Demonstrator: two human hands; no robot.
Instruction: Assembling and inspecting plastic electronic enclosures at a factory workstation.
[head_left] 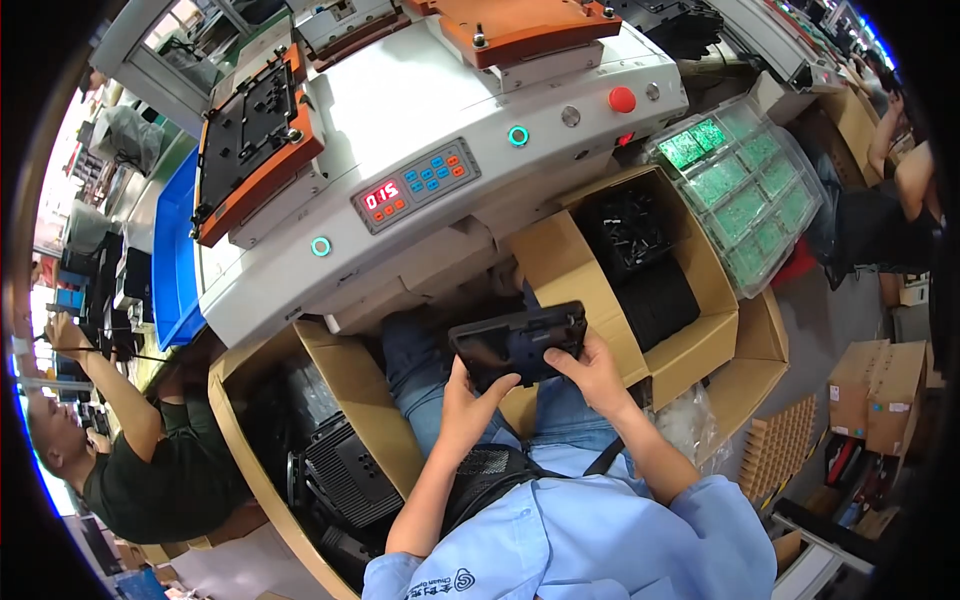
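A: Grip first. What's in it?

B: Both hands engaged. Left hand (472, 408) and right hand (597, 377) share one black plastic part (513, 343), neither gripping anything else.

A: Where does the part sit in the grip?

B: Between the hands, over the lap, just off the near side of the white machine (470, 150). Left fingers at its left lower edge, thumb along the bottom; right hand at its right end, thumb pressed onto the face. Part tilted, right end farther from the body. Fingertips behind it hidden.

A: Next ring out?

B: Near side of the machine, to the left: a cardboard box (358, 385) of black parts, one ribbed. Near side, to the right: an open carton (702, 362) with more black pieces.

A: Beyond that?

B: Off the machine's right end, a clear tray (803, 178) of green pieces. On the machine's front, a red button (621, 99) and a lit control panel (415, 187). On its top left, an orange-framed fixture (312, 125). Past its left end, a seated co-worker (150, 490).
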